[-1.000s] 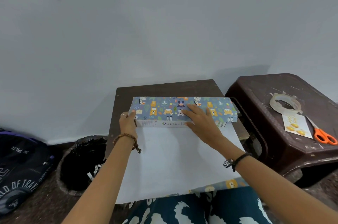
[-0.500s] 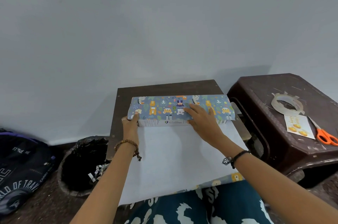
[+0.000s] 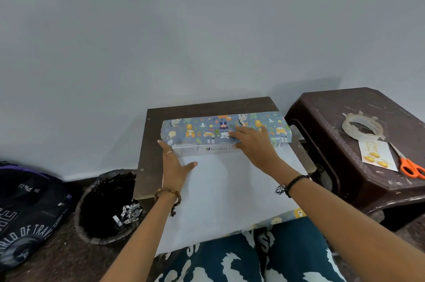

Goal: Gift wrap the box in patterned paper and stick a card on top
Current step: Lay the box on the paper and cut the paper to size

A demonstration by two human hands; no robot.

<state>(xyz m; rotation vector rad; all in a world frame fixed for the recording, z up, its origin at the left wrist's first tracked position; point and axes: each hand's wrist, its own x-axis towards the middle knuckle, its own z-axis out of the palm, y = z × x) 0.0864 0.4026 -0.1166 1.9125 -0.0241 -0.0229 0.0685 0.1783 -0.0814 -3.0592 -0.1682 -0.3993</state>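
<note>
Right hand (image 3: 255, 143) lies flat, fingers straight, pressing paper (image 3: 226, 128) onto box (image 3: 207, 150); left hand (image 3: 176, 165), fingers extended, braces the box's left end.

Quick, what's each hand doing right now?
Left hand: open, fingers straight against the left end of the white cardboard box.
Right hand: open, pressing the blue animal-patterned wrapping paper flat onto the box.
</note>
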